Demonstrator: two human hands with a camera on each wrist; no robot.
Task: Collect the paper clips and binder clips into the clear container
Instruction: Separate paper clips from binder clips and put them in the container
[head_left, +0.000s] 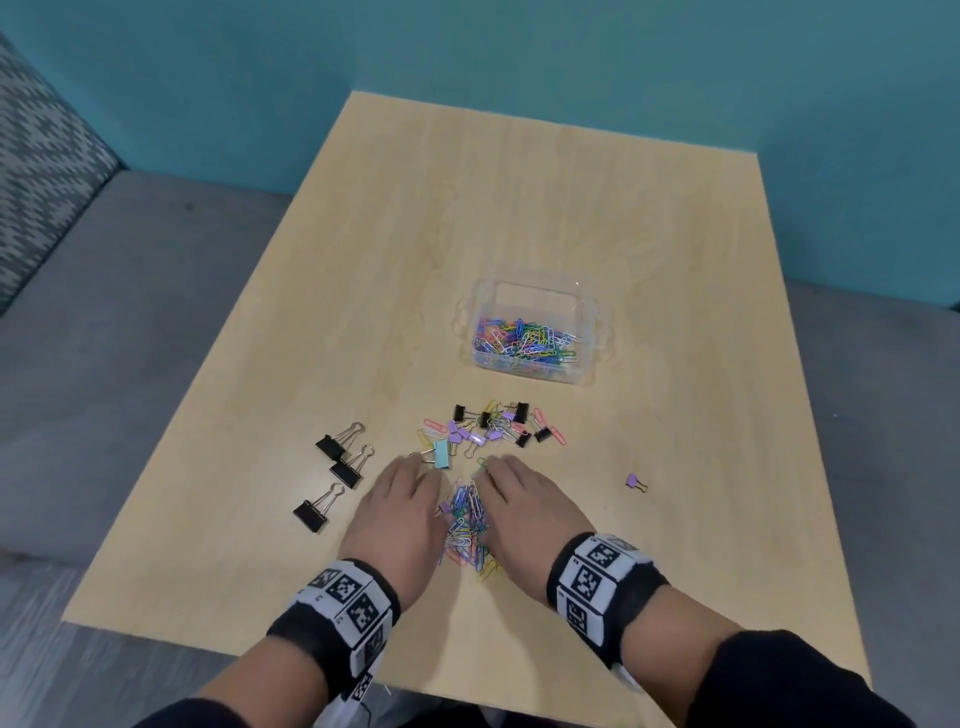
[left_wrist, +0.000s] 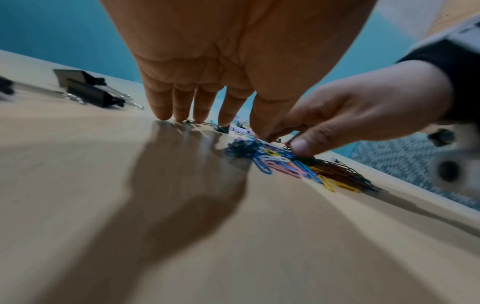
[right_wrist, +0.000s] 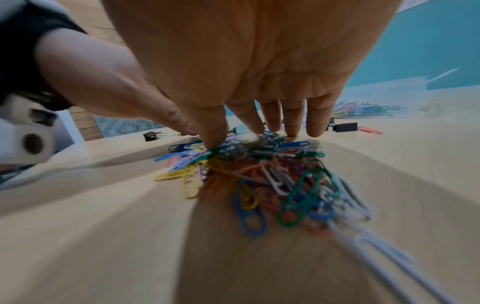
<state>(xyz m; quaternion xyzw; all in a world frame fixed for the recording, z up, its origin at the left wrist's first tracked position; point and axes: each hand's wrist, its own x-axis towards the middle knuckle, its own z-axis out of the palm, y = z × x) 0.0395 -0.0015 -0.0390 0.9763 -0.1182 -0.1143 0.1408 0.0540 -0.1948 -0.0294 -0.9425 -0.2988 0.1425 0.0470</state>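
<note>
A heap of coloured paper clips (head_left: 467, 525) lies on the wooden table (head_left: 519, 208) between my two hands. My left hand (head_left: 400, 512) lies flat, fingers straight, its fingertips (left_wrist: 182, 115) on the table at the heap's left. My right hand (head_left: 524, 506) is flat on the heap's right side, with straight fingers (right_wrist: 293, 119) touching the paper clips (right_wrist: 259, 168). Beyond the hands lies a scatter of small binder clips and paper clips (head_left: 493, 426). The clear container (head_left: 535, 332) stands farther back, holding several coloured paper clips.
Three large black binder clips (head_left: 337, 467) lie to the left of my left hand. A light blue binder clip (head_left: 439, 457) lies by my left fingertips. One small purple binder clip (head_left: 635, 481) sits alone to the right. A teal wall rises behind the table.
</note>
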